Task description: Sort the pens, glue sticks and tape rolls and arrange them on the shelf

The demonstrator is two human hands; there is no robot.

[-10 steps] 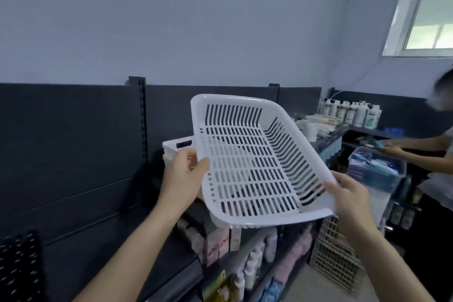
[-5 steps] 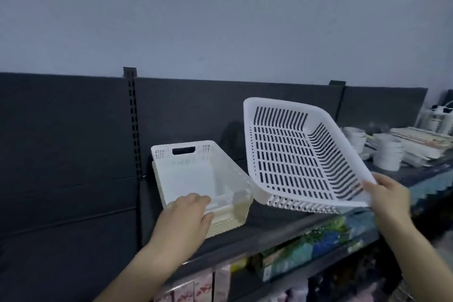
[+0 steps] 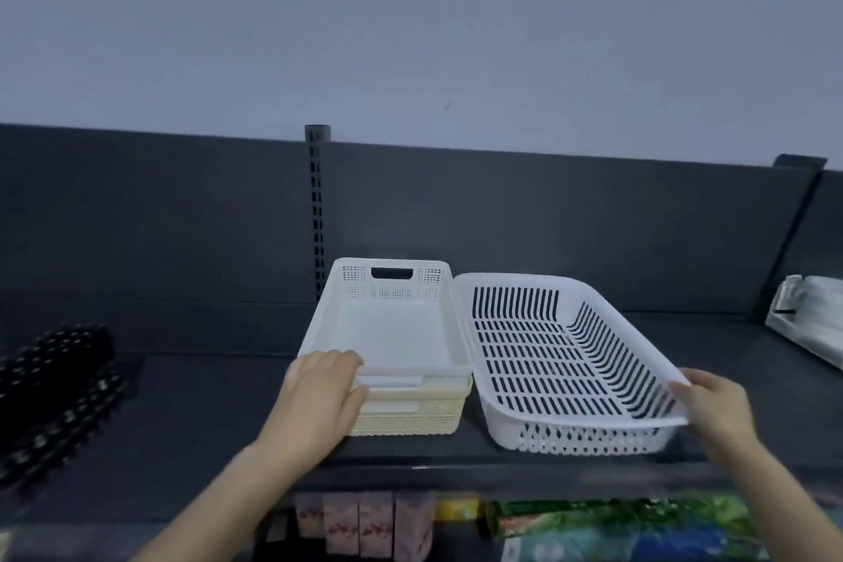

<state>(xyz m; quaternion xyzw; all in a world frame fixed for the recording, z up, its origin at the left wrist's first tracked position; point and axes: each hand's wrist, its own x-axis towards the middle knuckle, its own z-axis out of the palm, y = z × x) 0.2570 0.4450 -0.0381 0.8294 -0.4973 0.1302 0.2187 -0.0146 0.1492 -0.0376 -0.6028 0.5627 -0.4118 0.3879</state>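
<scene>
White slotted basket (image 3: 561,361) is being set on the shelf (image 3: 752,347) in the right hand (image 3: 716,411)'s grip, left hand (image 3: 321,397) clasping the stacked trays (image 3: 392,333); sorting stationery comes next.

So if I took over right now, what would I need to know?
Left hand rests on the front rim of the stacked white baskets. Right hand grips the front right corner of the slotted basket, which sits beside the stack on the dark shelf.
Done: baskets are on the shelf, both empty.
Left: no pens, glue sticks or tape rolls in view; find, sort and place them.
</scene>
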